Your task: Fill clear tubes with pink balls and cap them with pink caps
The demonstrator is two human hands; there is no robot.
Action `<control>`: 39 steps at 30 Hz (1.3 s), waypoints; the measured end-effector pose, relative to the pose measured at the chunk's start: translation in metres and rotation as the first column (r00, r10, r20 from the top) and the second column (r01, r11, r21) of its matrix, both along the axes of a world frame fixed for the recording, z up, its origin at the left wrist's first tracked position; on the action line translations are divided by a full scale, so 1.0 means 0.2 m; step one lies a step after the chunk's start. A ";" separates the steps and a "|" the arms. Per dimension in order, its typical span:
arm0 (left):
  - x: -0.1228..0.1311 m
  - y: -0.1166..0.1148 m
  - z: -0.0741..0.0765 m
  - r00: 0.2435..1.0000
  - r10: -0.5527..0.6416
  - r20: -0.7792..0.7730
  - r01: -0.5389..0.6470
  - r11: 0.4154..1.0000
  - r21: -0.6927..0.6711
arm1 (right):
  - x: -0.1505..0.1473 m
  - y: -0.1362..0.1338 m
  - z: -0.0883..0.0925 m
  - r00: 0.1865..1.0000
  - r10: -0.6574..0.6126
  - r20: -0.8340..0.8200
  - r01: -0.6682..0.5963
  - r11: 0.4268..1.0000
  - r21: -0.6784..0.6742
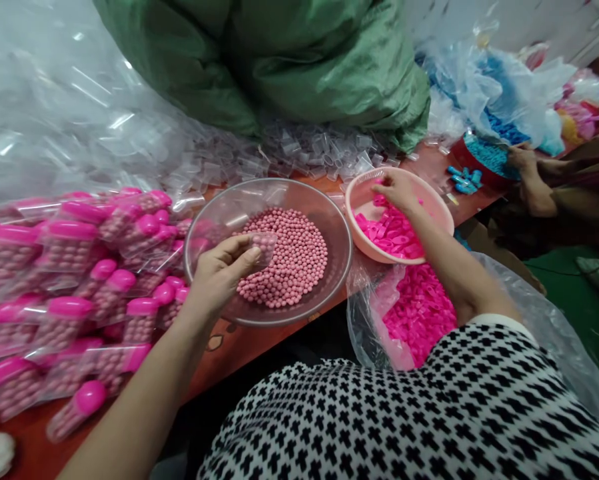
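Left of a round, translucent grey plastic basin (336, 263) lie bead-filled clear plastic containers (62, 265) topped in magenta. Over the basin, the left hand (222, 268) grips a small clear plastic tube (264, 251), packed with pink beads, no cap showing. Filling appears done; capping seems next. Right of the basin, the right hand (398, 190) reaches into a pale-pink plastic bowl (442, 217) of magenta pieces (394, 239), its grip unclear.
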State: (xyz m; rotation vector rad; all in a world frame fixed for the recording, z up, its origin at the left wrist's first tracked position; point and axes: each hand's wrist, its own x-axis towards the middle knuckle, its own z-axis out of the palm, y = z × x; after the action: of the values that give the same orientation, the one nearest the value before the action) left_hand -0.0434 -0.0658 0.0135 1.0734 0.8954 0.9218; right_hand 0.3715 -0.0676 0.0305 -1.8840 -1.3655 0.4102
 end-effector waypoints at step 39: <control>0.04 -0.08 0.02 0.928 0.063 0.368 -0.063 0.998 -0.012 | -1.13 -0.16 0.00 0.776 0.521 -0.354 -0.492 0.853 0.176</control>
State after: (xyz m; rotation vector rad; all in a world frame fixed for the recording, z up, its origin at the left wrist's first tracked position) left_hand -0.0345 -0.0817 0.0177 0.8368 0.6190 1.1330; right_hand 0.1450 -0.1000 0.0299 -1.2500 -1.5654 0.9409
